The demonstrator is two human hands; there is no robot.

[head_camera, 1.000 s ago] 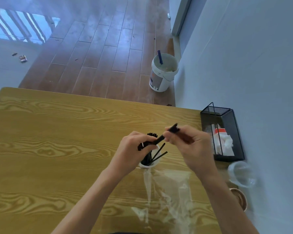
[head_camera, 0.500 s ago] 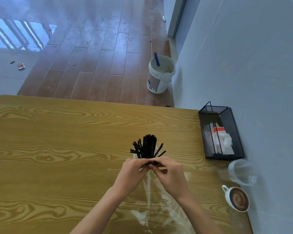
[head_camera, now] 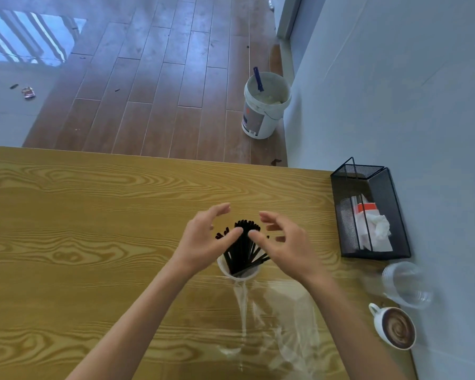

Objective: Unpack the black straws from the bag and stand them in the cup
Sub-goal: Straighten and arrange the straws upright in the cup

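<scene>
A bundle of black straws stands in a white cup near the middle of the wooden table, fanning out at the top. My left hand hovers at the straws' left side and my right hand at their right. Both have spread, loosely bent fingers, with the thumbs close to the straw tops; I see no grip on any straw. The clear plastic bag lies flat on the table just in front of the cup.
A black mesh basket with napkins sits at the table's right edge by the wall. In front of it stand a clear plastic cup and a coffee cup. A white bucket stands on the floor beyond the table.
My right hand put a straw into the cup. Both hands then gripped low at the cup, and now they have lifted and opened on either side of the straw tops.
</scene>
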